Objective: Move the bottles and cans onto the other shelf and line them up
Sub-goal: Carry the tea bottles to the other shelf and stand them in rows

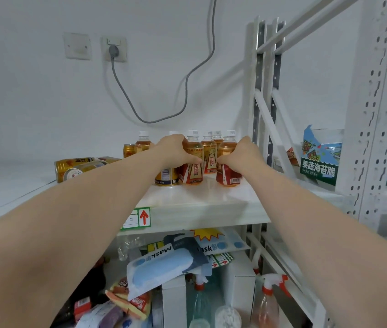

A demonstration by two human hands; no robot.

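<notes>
Both arms reach forward to a white shelf board (199,202) a little above the centre of view. The left hand (175,150) wraps its fingers (193,159) round an amber plastic bottle with a white cap and a red-and-gold label (193,172), standing upright on the board. At its 3 o'clock, a little apart, the right hand (242,155) grips a second such bottle with a red barcode label (229,178), fingers (223,160) curled round its middle. Between the two, at 12 o'clock and further back, stands a third amber bottle (209,157), with more white-capped bottles in the row behind it.

An upright gold metal can with a barcode (166,177) stands just beside the left-held bottle, at its 9 o'clock, under the left wrist. Further towards 9 o'clock, gold cans lying on their sides (76,165) rest on the board.

At 3 o'clock, on the neighbouring white rack, a blue-green snack bag (320,159) stands upright. At 6 o'clock, on the shelf below, lie blue mask packs (171,263).
</notes>
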